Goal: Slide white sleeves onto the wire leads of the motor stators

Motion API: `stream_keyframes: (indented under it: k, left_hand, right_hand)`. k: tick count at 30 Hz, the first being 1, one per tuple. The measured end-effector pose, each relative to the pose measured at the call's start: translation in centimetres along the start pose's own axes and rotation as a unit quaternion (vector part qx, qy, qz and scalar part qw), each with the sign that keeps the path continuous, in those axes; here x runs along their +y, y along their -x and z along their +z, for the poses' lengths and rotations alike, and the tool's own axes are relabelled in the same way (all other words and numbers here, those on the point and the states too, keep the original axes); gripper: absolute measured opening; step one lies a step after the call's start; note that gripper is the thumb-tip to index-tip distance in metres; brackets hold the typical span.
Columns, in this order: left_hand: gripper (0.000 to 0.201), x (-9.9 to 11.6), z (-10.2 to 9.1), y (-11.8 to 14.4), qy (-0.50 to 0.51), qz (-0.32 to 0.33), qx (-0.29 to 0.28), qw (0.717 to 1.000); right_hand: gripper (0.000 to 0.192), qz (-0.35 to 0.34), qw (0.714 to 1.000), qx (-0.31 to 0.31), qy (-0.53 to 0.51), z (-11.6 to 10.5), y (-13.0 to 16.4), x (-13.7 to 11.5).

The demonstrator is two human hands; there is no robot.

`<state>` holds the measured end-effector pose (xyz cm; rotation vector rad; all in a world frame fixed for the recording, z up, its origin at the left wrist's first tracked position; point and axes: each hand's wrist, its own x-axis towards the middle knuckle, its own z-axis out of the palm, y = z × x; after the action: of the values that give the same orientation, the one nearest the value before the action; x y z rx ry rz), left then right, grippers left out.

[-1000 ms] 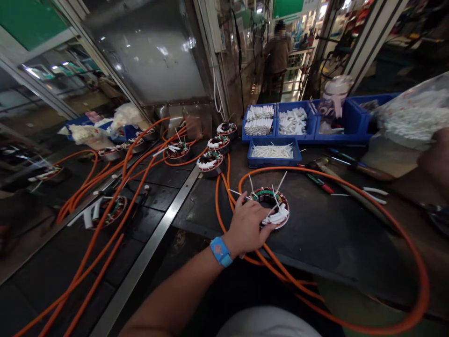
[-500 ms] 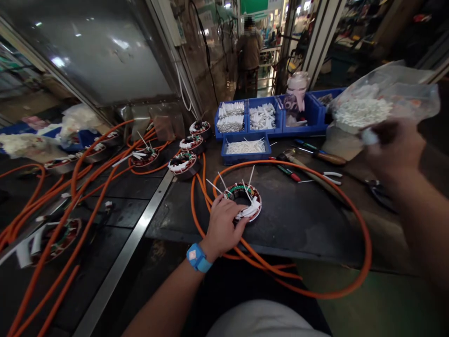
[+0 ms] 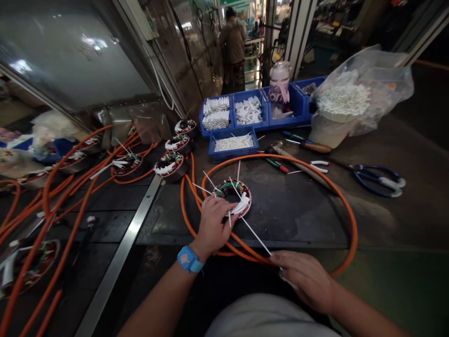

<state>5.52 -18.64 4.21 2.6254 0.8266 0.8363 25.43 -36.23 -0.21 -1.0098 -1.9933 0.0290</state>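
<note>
A ring-shaped motor stator (image 3: 248,195) with copper windings, green parts and white sleeves lies on the bench. My left hand (image 3: 215,219), a blue watch at its wrist, is closed on the stator's near left side, its thumb by the white sleeves. Several thin white strips like cable ties stick out from the ring. From the near rim a long white cable tie (image 3: 257,237) runs taut to the right. Its end is pinched in my right hand (image 3: 307,278), low at the bench's front edge. What lies under those right fingers is hidden.
An orange hose (image 3: 352,222) loops around the stator. Behind are a blue tray of white strips (image 3: 233,142), blue bins (image 3: 250,112), a bottle (image 3: 279,84) and a bag of white pieces (image 3: 343,100). Pliers (image 3: 379,180) lie right; more stators (image 3: 170,167) stand left.
My right hand has come down from the upper right to the front edge and now holds the cable tie's end. My left hand stays on the stator. The view has shifted right.
</note>
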Motion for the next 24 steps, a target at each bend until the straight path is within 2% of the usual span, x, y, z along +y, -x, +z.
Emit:
stream_keyframes:
  k: [4, 8, 11, 13, 15, 18, 20, 24]
  left_hand:
    - [0.021, -0.2, -0.2, 0.1, -0.002, 0.005, -0.013, 1.0]
    - [0.025, 0.2, -0.3, 0.0, -0.028, -0.016, -0.038, 0.999]
    - [0.04, 0.6, -0.3, 0.0, -0.032, -0.042, -0.048, 0.997]
    - [0.048, 0.7, -0.2, 0.0, -0.003, -0.064, -0.023, 0.998]
    - [0.04, 0.6, 0.0, 0.2, 0.034, -0.064, 0.012, 0.997]
    - [0.021, 0.4, 0.3, 0.4, 0.061, -0.021, 0.039, 0.997]
    - [0.022, 0.2, 0.5, 0.6, 0.062, -0.003, 0.049, 0.997]
    - [0.022, 0.1, 0.6, 0.6, 0.064, -0.002, 0.059, 0.996]
  right_hand:
    - [0.016, -0.016, 1.0, 0.008, 0.003, 0.0, -0.4, -0.3]
    - [0.016, -0.032, 0.999, 0.027, 0.008, 0.5, -1.8, -0.2]
    - [0.022, -0.01, 1.0, 0.019, 0.013, 1.8, -3.7, 0.8]
    - [0.02, 0.016, 1.0, 0.013, 0.001, 2.9, -5.1, 1.8]
    - [0.018, 0.074, 0.996, 0.024, -0.044, 3.9, -6.5, 2.7]
    - [0.011, 0.222, 0.963, 0.047, -0.145, 4.8, -8.0, 3.5]
    - [0.007, 0.296, 0.929, 0.058, -0.213, 5.0, -8.3, 3.6]
    - [0.017, 0.344, 0.877, 0.068, -0.33, 5.0, -7.9, 3.4]
